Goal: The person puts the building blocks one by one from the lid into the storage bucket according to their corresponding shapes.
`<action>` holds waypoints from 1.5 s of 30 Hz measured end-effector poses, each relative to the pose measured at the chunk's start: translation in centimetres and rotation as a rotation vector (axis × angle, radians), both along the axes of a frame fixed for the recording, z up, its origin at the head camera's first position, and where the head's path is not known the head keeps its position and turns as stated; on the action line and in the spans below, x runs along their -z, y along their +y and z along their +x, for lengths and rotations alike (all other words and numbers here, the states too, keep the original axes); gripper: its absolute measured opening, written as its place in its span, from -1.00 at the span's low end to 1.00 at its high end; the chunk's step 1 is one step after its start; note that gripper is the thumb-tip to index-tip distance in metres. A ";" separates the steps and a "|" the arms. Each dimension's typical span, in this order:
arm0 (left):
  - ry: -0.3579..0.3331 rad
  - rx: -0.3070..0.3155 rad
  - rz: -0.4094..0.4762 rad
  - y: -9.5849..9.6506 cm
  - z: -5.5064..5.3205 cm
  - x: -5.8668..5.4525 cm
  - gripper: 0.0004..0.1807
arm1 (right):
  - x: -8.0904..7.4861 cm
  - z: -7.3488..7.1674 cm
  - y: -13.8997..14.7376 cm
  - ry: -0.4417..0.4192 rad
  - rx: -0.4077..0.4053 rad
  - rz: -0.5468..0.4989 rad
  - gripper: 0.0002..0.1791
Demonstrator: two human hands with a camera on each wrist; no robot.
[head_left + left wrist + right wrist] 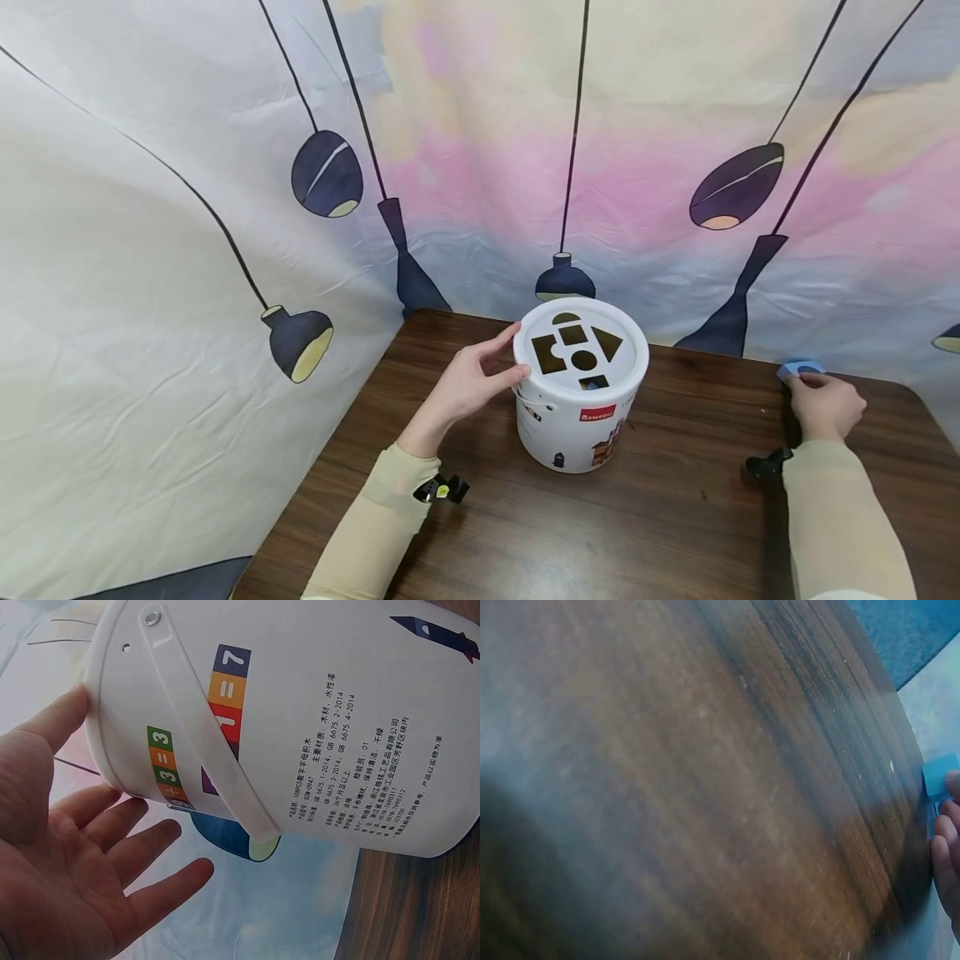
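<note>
A white bucket (pixel 542 433) stands upright on the table, its white lid (pixel 647 354) cut with several shaped holes. Against the lid's rim rests my left hand (pixel 472 379), thumb and forefinger spread apart. The left wrist view shows the other fingers of that hand (pixel 82 832) extended beside the bucket's printed side (pixel 300 697). Far to the right, my right hand (pixel 825 404) pinches a small blue block (pixel 793 368) near the table's back edge. In the right wrist view the block (pixel 937 776) and the fingertips (pixel 945 847) show at the right border.
The dark wooden table (pixel 660 517) meets a hanging cloth (pixel 480 150) printed with lamps along its back edge. On the bucket's side hangs a white plastic handle (pixel 191 712). More pale cloth (pixel 135 333) hangs along the left side.
</note>
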State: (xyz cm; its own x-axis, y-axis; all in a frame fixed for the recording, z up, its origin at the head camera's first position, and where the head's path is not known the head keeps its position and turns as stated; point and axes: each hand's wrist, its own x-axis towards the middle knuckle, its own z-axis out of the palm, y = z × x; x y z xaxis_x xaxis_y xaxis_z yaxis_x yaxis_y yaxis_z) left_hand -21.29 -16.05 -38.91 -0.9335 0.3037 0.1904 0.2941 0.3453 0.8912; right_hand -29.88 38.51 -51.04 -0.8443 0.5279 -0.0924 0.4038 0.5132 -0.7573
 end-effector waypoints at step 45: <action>0.013 0.011 0.041 -0.1 -0.6 0.6 -0.21 | -4.2 7.7 -5.5 0.405 -0.343 0.192 -0.56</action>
